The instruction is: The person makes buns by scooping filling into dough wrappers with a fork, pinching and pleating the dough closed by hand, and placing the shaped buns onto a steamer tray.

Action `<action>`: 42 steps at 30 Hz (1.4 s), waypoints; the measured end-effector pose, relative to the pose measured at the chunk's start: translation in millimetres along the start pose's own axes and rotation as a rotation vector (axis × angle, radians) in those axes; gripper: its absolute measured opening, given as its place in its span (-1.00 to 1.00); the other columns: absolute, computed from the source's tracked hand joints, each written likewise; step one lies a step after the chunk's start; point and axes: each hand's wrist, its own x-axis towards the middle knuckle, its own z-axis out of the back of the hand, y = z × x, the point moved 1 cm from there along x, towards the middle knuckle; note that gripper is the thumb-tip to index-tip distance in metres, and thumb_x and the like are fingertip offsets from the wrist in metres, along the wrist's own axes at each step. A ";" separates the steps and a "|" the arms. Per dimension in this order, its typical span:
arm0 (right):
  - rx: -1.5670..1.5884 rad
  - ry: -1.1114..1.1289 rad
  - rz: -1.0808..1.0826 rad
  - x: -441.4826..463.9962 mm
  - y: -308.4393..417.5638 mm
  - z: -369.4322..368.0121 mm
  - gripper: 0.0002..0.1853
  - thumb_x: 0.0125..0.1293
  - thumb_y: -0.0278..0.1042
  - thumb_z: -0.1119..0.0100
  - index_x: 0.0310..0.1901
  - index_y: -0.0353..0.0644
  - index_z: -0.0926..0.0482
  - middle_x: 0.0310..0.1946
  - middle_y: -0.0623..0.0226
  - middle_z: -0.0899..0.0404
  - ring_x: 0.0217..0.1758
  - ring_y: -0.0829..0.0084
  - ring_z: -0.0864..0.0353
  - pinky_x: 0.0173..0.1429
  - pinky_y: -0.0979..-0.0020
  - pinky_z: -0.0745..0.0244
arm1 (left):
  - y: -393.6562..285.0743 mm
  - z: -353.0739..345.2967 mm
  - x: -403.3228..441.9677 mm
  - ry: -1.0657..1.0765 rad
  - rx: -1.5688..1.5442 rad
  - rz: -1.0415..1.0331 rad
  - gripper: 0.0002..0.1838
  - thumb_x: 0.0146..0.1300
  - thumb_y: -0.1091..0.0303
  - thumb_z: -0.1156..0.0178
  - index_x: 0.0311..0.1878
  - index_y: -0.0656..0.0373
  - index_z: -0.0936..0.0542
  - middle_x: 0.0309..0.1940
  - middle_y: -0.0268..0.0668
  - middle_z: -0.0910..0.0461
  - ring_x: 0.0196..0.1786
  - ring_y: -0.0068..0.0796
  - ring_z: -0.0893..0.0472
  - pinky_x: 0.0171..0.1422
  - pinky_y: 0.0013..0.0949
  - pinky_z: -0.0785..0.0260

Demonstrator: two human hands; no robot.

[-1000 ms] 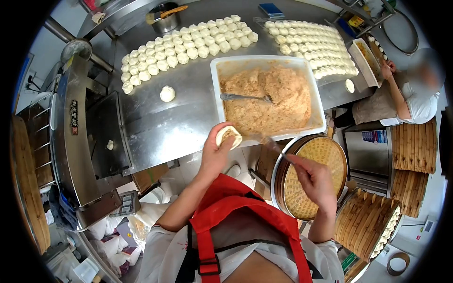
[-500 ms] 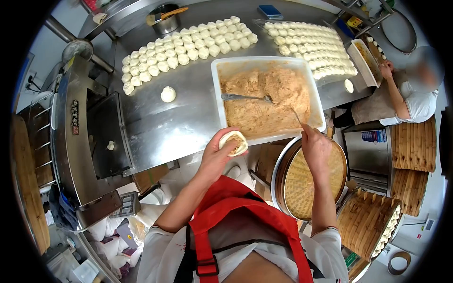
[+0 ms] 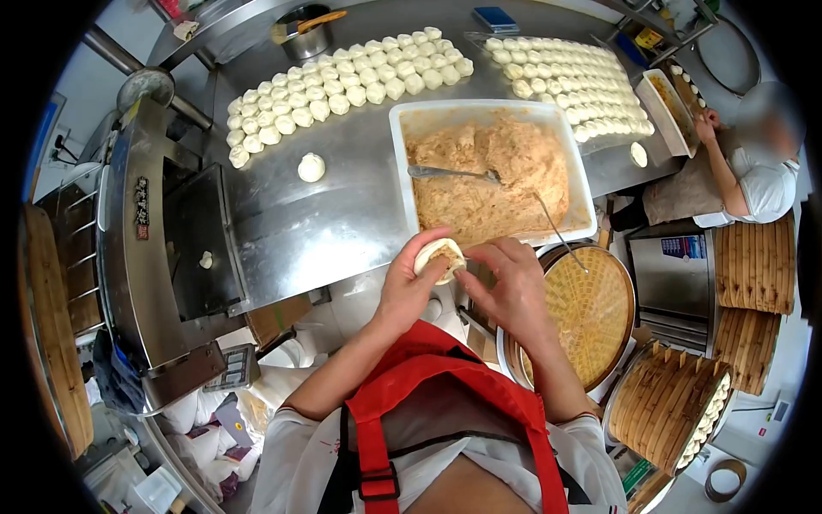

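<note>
A round dough wrapper (image 3: 439,260) with filling inside lies cupped in my left hand (image 3: 409,287), the thumb pressed on the filling. My right hand (image 3: 512,291) touches the wrapper's right edge with its fingertips. Just beyond my hands is a white tub (image 3: 399,141) of orange-pink filling (image 3: 467,201). A spoon (image 3: 449,174) lies on top of the filling, and a thin-handled tool (image 3: 561,231) leans out over the tub's near right corner. One filled bun (image 3: 312,168) sits alone on the steel table, left of the tub.
Rows of buns (image 3: 342,90) and a second batch (image 3: 569,81) cover the steel table's (image 3: 295,248) far side. A bamboo steamer (image 3: 591,308) stands at the near right, beside stacked steamers (image 3: 668,403). Another person (image 3: 728,176) works at the far right by a narrow tray (image 3: 668,111).
My right hand has let go of the thin-handled tool, leaving it in the filling, and has moved left to the wrapper. My left hand still holds the wrapper.
</note>
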 end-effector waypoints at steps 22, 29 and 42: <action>-0.024 0.022 0.044 1.2 1.8 -11.0 -0.80 0.01 -0.46 -0.36 -0.27 -0.15 -0.61 -0.40 0.30 -0.56 -0.28 0.22 -0.56 -0.15 0.26 -0.39 | -8.9 10.2 4.7 0.152 0.152 0.176 -0.55 0.24 0.64 0.02 0.22 0.24 -0.49 -0.03 -0.21 -0.56 -0.04 -0.48 -0.60 0.03 -0.45 -0.53; -0.044 0.000 0.027 11.5 11.9 -4.0 -0.83 0.03 -0.47 -0.35 -0.31 -0.16 -0.60 -0.40 0.25 -0.56 -0.28 0.19 -0.56 -0.16 0.26 -0.39 | -14.5 19.9 13.8 0.285 0.377 0.186 -0.53 0.26 0.56 0.04 0.26 0.24 -0.45 0.07 -0.22 -0.54 0.08 -0.45 -0.55 0.11 -0.38 -0.48; -0.012 -0.039 0.020 8.3 4.8 -15.0 -0.84 0.04 -0.49 -0.33 -0.30 -0.20 -0.60 -0.40 0.20 -0.58 -0.27 0.14 -0.55 -0.16 0.19 -0.42 | -0.1 16.9 8.9 0.114 0.381 0.105 -0.68 0.41 0.43 0.03 0.20 0.21 -0.42 -0.06 -0.34 -0.53 0.01 -0.59 -0.49 0.09 -0.46 -0.39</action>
